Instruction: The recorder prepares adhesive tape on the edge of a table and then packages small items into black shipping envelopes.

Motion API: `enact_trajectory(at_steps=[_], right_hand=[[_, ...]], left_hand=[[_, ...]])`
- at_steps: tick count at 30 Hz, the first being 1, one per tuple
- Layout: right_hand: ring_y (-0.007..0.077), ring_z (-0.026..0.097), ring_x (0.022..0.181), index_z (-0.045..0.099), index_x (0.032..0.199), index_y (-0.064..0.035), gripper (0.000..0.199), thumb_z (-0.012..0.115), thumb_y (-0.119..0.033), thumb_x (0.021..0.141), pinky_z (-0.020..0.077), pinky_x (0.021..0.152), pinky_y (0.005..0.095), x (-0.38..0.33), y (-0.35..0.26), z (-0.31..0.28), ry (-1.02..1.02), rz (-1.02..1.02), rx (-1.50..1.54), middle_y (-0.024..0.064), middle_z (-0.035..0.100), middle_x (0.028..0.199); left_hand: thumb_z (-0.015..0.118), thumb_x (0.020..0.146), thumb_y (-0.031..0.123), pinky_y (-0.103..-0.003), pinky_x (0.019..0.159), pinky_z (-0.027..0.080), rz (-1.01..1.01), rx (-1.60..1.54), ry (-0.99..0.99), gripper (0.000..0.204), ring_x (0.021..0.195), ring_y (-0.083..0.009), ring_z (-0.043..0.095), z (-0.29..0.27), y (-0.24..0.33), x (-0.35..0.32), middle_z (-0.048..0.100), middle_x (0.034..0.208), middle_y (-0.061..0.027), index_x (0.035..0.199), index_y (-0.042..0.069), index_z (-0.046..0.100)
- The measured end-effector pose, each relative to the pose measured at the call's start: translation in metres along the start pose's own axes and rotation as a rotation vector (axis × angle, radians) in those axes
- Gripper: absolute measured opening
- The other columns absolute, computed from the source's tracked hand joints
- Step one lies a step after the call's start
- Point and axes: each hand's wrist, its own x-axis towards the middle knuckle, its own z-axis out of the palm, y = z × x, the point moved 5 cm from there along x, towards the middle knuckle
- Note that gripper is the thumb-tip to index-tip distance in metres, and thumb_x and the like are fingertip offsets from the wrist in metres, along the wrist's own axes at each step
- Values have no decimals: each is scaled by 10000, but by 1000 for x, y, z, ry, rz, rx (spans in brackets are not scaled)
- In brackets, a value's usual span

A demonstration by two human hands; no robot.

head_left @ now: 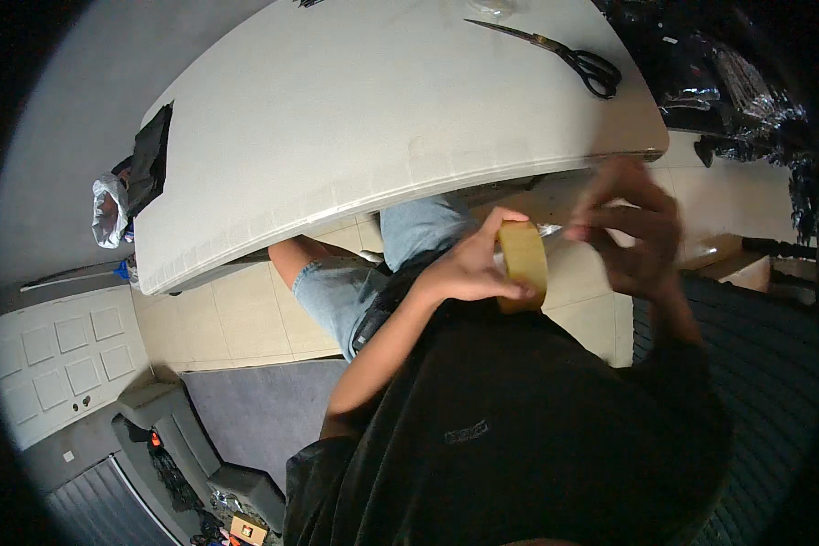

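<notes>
My left hand (469, 266) grips a yellowish roll of tape (524, 268) just in front of my body, below the table's near edge. Its thumb and fingers hold the roll from the left side. To the right of the roll, my right hand (635, 232) is raised and blurred by motion. Its thumb and fingertips come together in a pinch toward the roll. A small shiny clear patch (550, 229) shows between the roll and those fingertips; whether the pinch holds a strip of tape is too blurred to see.
A white table (337, 109) curves across the front, with black-handled scissors (569, 62) lying at its far right. A black flat packet (150, 159) sits at the left edge. Shiny black plastic (737, 82) is piled at the right. A grey sofa (191, 446) stands at the lower left.
</notes>
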Motion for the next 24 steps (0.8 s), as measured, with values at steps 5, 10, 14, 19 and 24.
enact_trajectory(at_steps=[5, 10, 14, 19, 24], right_hand=[[266, 653, 770, 714, 752, -85, 152, 849, -20, 726, 485, 753, 398, 4, 43, -8, -12, 103, -95, 54, 686, 814], [269, 659, 753, 717, 754, -41, 137, 854, -48, 759, 501, 711, 386, 1, 123, 9, -118, 269, -28, 90, 693, 815], [266, 664, 715, 715, 765, -11, 139, 840, -70, 779, 502, 666, 375, 1, 144, 14, -140, 304, -31, 108, 690, 787], [277, 669, 701, 720, 764, -5, 144, 842, -81, 775, 503, 654, 379, 8, 143, 15, -173, 282, -51, 123, 688, 774], [272, 654, 718, 713, 779, 27, 131, 824, -43, 781, 509, 687, 378, 12, 144, 20, -240, 390, -72, 136, 675, 766]], left_hand=[[896, 835, 333, -398, 1098, 455, 37, -68, -24, 892, 1290, -262, 552, 25, -41, 27, 581, 1353, -135, 1501, 80, 360], [890, 836, 406, -404, 1113, 445, -115, -128, -27, 929, 1348, -273, 513, 42, -37, 52, 546, 1406, -135, 1522, 80, 355], [896, 823, 416, -410, 1128, 436, -138, -161, -33, 956, 1381, -276, 483, 44, -29, 62, 522, 1433, -134, 1533, 81, 351], [896, 816, 401, -414, 1144, 426, -97, -132, -11, 958, 1369, -286, 497, 40, -29, 66, 524, 1427, -149, 1526, 67, 346], [894, 812, 401, -412, 1152, 419, -87, -147, -2, 967, 1365, -303, 506, 38, -24, 67, 524, 1422, -166, 1524, 58, 335]])
